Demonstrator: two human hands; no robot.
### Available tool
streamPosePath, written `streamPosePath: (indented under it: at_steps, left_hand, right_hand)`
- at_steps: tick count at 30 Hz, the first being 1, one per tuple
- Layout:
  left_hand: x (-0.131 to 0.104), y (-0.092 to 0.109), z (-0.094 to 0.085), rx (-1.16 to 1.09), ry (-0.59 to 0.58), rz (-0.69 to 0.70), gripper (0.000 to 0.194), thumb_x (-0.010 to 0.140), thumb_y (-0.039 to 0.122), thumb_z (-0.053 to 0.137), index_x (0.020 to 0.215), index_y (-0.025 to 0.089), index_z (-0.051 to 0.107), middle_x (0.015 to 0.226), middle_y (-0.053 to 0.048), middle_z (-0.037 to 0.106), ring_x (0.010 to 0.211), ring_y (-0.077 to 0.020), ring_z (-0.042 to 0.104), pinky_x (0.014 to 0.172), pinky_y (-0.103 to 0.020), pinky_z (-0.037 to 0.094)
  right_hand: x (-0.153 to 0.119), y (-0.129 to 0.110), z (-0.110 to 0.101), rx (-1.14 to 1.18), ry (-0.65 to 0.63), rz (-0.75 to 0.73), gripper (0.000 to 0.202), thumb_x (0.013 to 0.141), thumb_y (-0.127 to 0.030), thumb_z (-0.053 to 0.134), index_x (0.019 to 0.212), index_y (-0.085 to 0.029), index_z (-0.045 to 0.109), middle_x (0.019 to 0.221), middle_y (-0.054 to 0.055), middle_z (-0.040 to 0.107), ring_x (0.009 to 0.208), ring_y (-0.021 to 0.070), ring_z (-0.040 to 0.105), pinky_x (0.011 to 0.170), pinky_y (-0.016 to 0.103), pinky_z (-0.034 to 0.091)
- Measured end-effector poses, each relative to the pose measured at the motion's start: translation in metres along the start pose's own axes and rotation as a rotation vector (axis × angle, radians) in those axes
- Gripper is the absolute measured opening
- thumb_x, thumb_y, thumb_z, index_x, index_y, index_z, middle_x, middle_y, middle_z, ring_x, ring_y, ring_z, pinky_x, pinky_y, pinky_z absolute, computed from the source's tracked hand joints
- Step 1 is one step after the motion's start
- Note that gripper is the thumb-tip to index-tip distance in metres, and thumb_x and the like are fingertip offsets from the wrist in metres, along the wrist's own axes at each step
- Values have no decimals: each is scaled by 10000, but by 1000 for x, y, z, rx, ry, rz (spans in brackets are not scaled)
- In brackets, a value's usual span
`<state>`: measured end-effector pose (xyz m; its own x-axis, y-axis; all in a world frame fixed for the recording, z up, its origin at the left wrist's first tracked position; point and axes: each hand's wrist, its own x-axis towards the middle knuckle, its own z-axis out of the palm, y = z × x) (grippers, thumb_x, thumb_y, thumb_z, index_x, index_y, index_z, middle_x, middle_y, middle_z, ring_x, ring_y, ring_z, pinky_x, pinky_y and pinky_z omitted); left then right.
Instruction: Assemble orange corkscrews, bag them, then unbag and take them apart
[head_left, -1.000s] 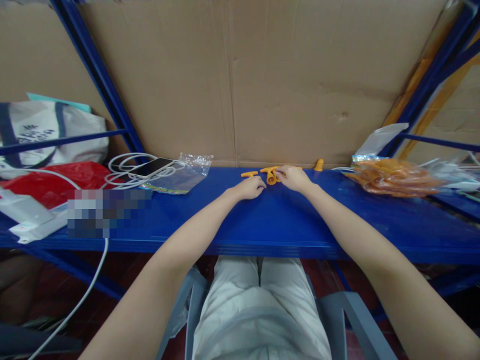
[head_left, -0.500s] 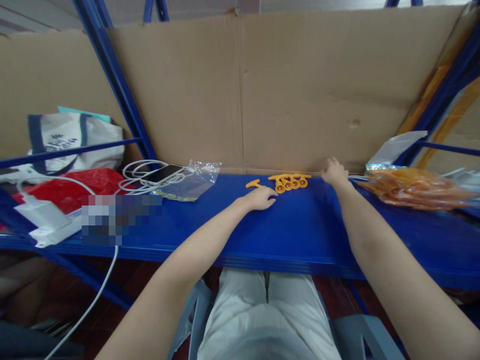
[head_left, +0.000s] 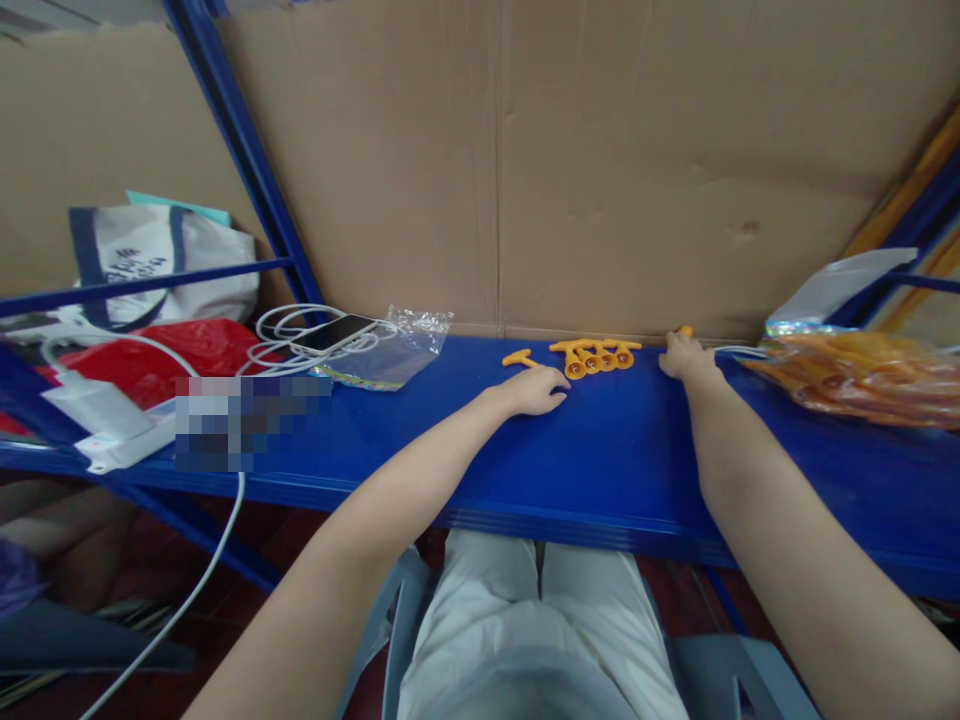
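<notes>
Several orange plastic T-handled pieces with round cup-like ends (head_left: pixel 609 361) lie side by side in a row near the back of the blue shelf. My left hand (head_left: pixel 536 391) rests on the shelf just in front of the row's left end, fingers loosely apart. Behind it lies a single orange T-handled piece (head_left: pixel 517 358), partly hidden by the hand. To the right of the row, my right hand (head_left: pixel 684 357) is closed near the cardboard, and an orange end (head_left: pixel 684 331) sticks up above its fingers. The rest of that piece is hidden.
A clear bag of orange pieces (head_left: pixel 862 378) lies at the right. Leftward are an empty plastic bag (head_left: pixel 409 350), a phone (head_left: pixel 334 335) with white cable, a red bag (head_left: pixel 191 350) and a power strip (head_left: pixel 124 445). Cardboard (head_left: pixel 600 200) walls the back.
An orange end now shows at my right hand, whose fingers have closed. My left hand stays beside the row. The whole view has shifted slightly.
</notes>
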<state>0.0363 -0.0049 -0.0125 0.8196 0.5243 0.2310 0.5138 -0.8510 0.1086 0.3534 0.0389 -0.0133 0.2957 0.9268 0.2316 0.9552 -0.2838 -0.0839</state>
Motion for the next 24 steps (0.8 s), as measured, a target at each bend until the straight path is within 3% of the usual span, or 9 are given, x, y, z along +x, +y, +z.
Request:
streamPosePath:
  at_steps: [4, 8, 15, 24]
  left_hand:
    - [-1, 2, -1, -12, -11, -20, 297, 901, 183, 523, 1117, 150, 723, 1237, -107, 713, 1185, -238, 646, 1061, -382, 464]
    - [-1, 6, -4, -21, -22, -48, 299, 897, 169, 529, 1122, 147, 724, 1259, -111, 704, 1206, -243, 637, 1076, -386, 456]
    - [-1, 5, -3, -20, -22, -49, 313, 904, 188, 527, 1155, 143, 709, 1273, -113, 695, 1196, -230, 640, 1055, -357, 470]
    - [-2, 6, -3, -16, -15, -38, 293, 907, 169, 538, 1144, 136, 708, 1276, -118, 694, 1199, -231, 640, 1061, -353, 472]
  right_hand:
    - [6, 8, 2, 21, 38, -38, 698, 901, -258, 398, 1575, -116, 288, 1613, 225, 298, 1441, 380, 359, 1132, 646, 301]
    - [4, 9, 3, 65, -5, 8, 707, 919, -272, 365, 1598, -117, 244, 1660, 173, 209, 1477, 373, 299, 1162, 622, 265]
    - [-4, 7, 5, 193, 5, 86, 729, 911, -318, 406, 1597, -124, 254, 1645, 188, 247, 1435, 377, 377, 1131, 595, 349]
    - [-7, 11, 0, 162, 69, 73, 739, 893, -274, 432, 1585, -85, 253, 1671, 178, 162, 1440, 366, 365, 1130, 532, 373]
